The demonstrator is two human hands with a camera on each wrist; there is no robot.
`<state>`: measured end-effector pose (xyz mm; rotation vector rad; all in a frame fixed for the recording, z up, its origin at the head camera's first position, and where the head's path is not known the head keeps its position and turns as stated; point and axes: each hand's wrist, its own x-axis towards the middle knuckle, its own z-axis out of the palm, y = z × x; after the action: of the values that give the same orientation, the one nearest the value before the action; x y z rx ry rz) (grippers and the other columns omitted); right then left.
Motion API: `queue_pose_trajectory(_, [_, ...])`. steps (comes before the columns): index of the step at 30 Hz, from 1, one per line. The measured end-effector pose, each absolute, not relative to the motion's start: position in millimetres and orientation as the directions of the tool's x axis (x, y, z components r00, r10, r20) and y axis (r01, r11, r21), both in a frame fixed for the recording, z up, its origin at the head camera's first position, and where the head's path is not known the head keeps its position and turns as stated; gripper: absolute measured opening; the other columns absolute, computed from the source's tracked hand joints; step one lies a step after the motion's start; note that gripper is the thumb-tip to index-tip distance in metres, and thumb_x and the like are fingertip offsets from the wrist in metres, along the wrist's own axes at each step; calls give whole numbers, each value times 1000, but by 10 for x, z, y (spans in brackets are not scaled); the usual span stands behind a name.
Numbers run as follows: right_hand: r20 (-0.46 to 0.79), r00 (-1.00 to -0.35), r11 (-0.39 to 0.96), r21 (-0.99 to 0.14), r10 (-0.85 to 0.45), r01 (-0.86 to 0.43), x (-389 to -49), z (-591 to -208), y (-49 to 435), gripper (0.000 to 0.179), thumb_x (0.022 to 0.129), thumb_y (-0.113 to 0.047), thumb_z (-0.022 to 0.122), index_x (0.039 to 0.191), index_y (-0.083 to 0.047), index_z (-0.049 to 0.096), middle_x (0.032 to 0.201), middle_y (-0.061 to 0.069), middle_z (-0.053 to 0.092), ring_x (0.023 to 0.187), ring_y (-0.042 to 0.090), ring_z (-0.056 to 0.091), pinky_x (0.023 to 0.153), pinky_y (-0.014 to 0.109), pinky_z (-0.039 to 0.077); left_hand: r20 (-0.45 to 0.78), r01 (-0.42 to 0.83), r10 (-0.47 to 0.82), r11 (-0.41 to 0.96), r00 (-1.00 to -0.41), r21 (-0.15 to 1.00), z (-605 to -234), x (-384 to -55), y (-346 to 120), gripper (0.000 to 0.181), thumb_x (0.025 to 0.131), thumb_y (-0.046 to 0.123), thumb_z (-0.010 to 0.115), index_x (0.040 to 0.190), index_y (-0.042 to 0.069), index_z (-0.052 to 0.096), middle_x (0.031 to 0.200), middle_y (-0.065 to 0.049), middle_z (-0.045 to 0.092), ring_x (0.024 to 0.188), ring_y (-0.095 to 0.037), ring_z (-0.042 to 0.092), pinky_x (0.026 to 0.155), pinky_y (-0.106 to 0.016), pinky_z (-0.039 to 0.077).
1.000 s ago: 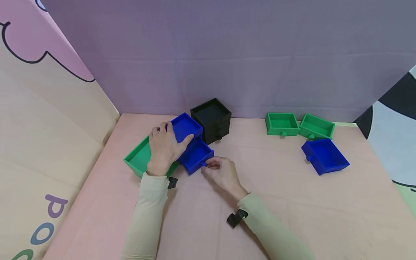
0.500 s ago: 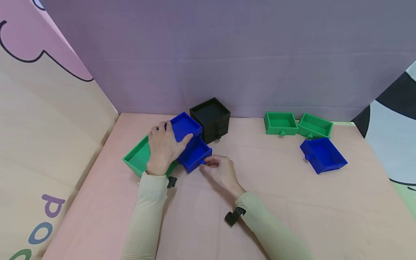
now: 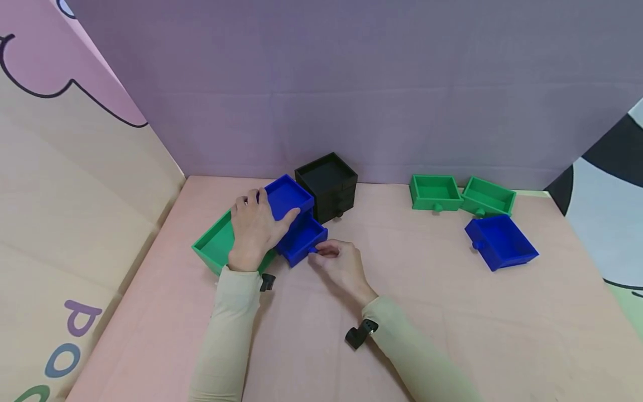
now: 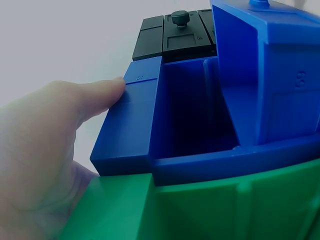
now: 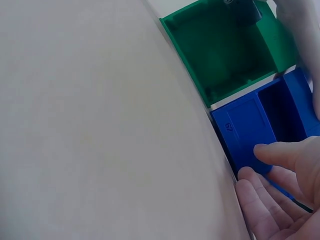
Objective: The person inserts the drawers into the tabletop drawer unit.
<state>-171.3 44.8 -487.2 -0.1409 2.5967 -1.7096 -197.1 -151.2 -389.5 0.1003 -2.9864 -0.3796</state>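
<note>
Right grip (image 3: 344, 269): pinches near blue drawer (image 3: 300, 240) by its knob (image 3: 312, 250)
Near blue drawer: juts from the blue case (image 3: 287, 196)
Left grip (image 3: 254, 231): unclenched, spread on that case
Beside it: green case (image 3: 214, 244), black case (image 3: 326, 174)
Tabletop (image 3: 427, 279): two green drawers (image 3: 436, 191), far blue drawer (image 3: 502, 239)

Purple-grey wall (image 3: 372, 89) — pink tabletop (image 3: 301, 340)

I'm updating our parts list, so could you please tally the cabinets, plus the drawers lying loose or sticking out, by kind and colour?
Black cabinet: 1
Blue cabinet: 1
Green cabinet: 1
Blue drawers: 2
Green drawers: 2
Total: 7
</note>
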Motion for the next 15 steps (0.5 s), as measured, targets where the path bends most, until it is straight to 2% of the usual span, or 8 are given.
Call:
queue_pose_trajectory(8, [8,-996,387,-921,-84,-40,-1707,-4853,443,17,91,-17,86,105,-7,83,96,8,82,94,22,76,98,45,60,111,-53,-83,966,-990,254,-3887,-1967,-1508,99,98,74,51,160,-3,40,160,-28,46,145,-51,45,124,-63,36])
queue_pose_trajectory(15, [21,-997,387,-921,-80,-50,-1710,-4850,437,17,90,-17,86,104,-7,83,95,7,82,94,22,75,97,44,60,104,-54,-84,964,-991,258,-3881,-1960,-1506,99,98,74,51,160,-2,40,161,-27,46,145,-51,45,124,-63,35])
